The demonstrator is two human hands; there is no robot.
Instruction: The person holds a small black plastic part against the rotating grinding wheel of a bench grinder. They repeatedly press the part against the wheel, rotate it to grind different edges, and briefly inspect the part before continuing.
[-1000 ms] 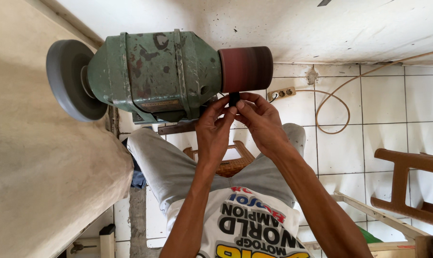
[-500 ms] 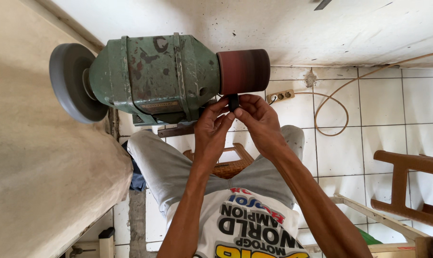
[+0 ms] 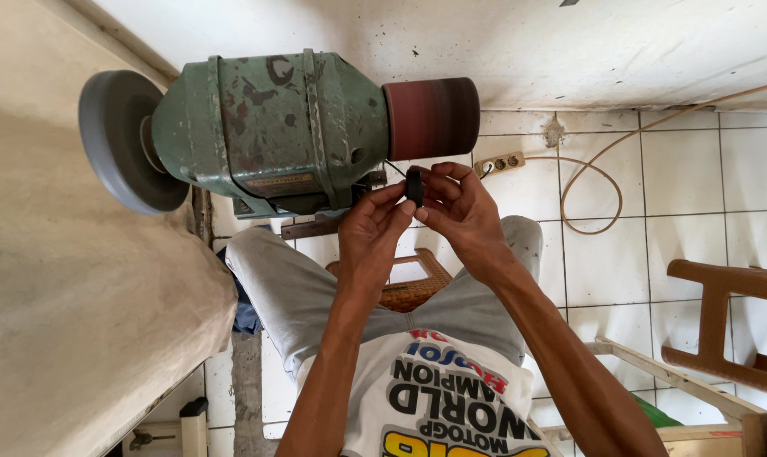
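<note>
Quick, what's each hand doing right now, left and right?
Left hand: fingertips pinched on the small black part.
Right hand: fingers also closed on the same part, just below the sanding drum.

Small black piece (image 3: 415,186) now off drum (image 3: 431,117).

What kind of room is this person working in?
Probably a small home workshop: a worn green bench grinder with a grey wheel and reddish sanding drum, a tiled floor, and a loose cable.

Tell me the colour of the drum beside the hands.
Dark reddish-brown drum, on the green machine; seen in the head view.
</note>
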